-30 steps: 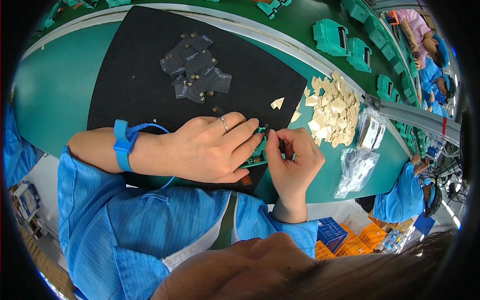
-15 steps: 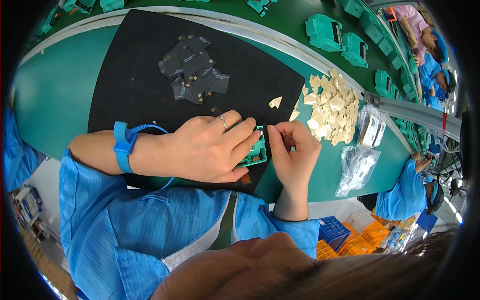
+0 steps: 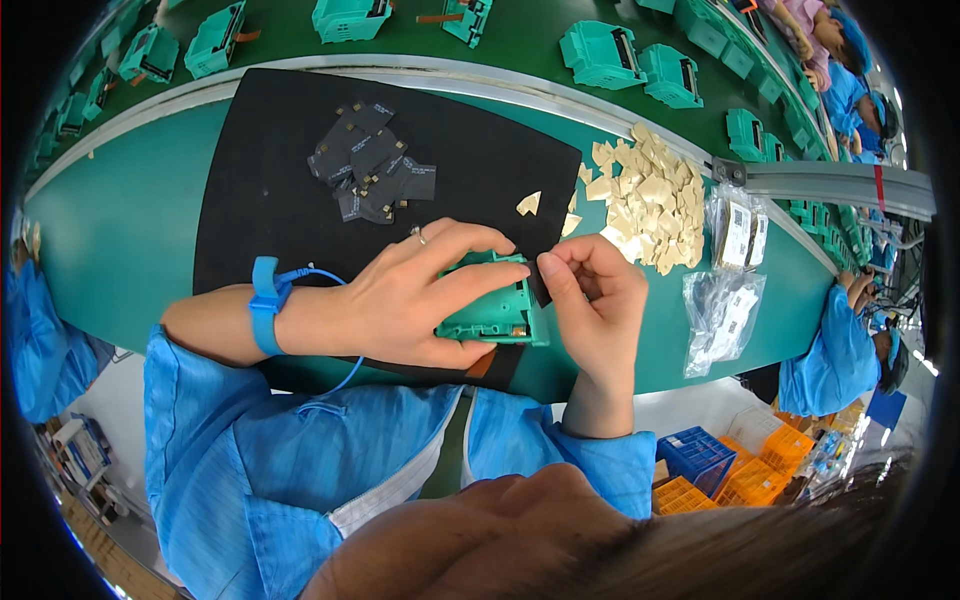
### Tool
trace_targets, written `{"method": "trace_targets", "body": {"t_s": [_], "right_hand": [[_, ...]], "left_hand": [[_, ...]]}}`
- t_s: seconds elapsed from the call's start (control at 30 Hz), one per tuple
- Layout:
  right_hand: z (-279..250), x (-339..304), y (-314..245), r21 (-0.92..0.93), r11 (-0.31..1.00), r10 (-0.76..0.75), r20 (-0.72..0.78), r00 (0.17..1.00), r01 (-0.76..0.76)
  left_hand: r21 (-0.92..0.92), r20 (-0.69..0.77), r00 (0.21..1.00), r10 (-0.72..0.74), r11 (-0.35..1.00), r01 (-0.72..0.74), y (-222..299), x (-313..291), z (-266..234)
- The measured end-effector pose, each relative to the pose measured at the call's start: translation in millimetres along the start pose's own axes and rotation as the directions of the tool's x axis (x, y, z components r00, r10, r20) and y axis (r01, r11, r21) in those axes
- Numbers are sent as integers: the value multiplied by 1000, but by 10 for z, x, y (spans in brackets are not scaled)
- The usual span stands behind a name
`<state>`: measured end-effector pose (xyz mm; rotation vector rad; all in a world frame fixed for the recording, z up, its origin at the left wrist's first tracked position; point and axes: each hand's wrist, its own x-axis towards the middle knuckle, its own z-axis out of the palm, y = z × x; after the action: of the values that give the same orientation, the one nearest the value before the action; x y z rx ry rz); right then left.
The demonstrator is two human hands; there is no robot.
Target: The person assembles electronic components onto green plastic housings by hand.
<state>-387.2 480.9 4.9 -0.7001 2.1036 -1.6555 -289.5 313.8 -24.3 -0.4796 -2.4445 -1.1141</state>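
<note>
My left hand (image 3: 410, 295), with a ring and a blue wrist strap (image 3: 266, 305), is wrapped over a green plastic housing (image 3: 490, 315) on the black mat (image 3: 290, 215). Its fingers grip the housing from above and its thumb presses the near side. Just right of the housing, my right hand (image 3: 600, 300) is closed, thumb and forefinger pinching a small dark flat piece (image 3: 541, 291) at the housing's edge. An orange-brown strip (image 3: 481, 365) shows beneath the housing. Farther back on the mat lies a pile of black flat pieces with gold-coloured tabs (image 3: 365, 160).
Cream paper scraps (image 3: 650, 200) are heaped right of the mat, with one scrap (image 3: 529, 204) on it. Clear plastic bags (image 3: 722, 320) lie beside them. Behind a metal rail, more green housings (image 3: 600, 55) stand on a green surface. Co-workers (image 3: 835, 350) sit along the right.
The view has shifted a little. My left fingers have spread, so more of the housing shows, and it sits tilted differently. The dark piece in my right fingers is more visible.
</note>
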Motion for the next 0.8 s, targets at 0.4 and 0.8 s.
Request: {"method": "trace_targets", "body": {"t_s": [0.4,0.8], "right_hand": [[61,-121,-119,-178,973,-136,75,988,148],[122,-161,-66,-157,980,-112,53,992,119]], "left_hand": [[-100,-70,994,90,990,-96,-111,-205,90],[-166,-83,991,104,979,-117,-164,-247,91]]}}
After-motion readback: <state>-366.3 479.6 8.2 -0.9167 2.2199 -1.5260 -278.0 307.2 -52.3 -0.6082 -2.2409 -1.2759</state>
